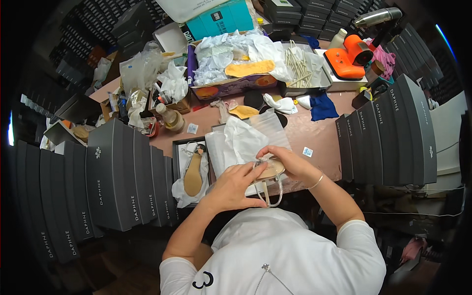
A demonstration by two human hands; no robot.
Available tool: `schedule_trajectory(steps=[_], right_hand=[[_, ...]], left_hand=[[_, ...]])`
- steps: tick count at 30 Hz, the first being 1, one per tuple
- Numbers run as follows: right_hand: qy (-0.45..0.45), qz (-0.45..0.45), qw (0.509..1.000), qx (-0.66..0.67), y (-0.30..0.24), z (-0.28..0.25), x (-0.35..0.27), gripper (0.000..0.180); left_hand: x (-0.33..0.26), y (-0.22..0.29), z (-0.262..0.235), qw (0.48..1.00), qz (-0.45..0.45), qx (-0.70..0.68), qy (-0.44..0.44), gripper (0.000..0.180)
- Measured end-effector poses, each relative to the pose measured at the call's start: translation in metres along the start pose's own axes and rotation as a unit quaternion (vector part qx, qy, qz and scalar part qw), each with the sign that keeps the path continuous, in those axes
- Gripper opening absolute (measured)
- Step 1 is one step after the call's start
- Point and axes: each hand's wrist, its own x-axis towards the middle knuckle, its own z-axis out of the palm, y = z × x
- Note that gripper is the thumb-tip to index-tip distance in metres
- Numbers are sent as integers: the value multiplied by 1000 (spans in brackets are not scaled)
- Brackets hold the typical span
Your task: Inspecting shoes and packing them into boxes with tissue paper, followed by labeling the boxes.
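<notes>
Near the table's front edge, both my hands are closed on a sandal with a pale insole and clear, shiny straps that hang toward me. My left hand grips it from the left, its fingers at the upper straps. From the far right side my right hand curls round it, fingertips meeting those of the left. The straps between the fingers are partly hidden. Beyond the hands, white tissue paper lies spread out. To the left, a second sandal rests sole up on tissue in an open shoebox.
Dark grey shoeboxes stand in rows at left and right. Behind is a purple carton of crumpled paper, beside a box of pale sticks. An orange device stands back right; a bottle stands left.
</notes>
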Motion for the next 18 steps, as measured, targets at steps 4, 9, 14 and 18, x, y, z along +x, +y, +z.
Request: schedule_trajectory(steps=[4, 9, 14, 18], right_hand=[[-101, 47, 977, 180, 20, 21, 14, 40], [-51, -15, 998, 37, 31, 34, 9, 35], [-54, -50, 997, -12, 24, 50, -3, 36], [-60, -65, 996, -12, 20, 59, -8, 37]], left_hand=[[-28, -24, 40, 854, -129, -495, 92, 66], [-57, -41, 79, 752, -157, -630, 113, 37], [-64, -40, 78, 713, -123, -685, 79, 34], [-64, -44, 75, 662, -79, -743, 64, 46]])
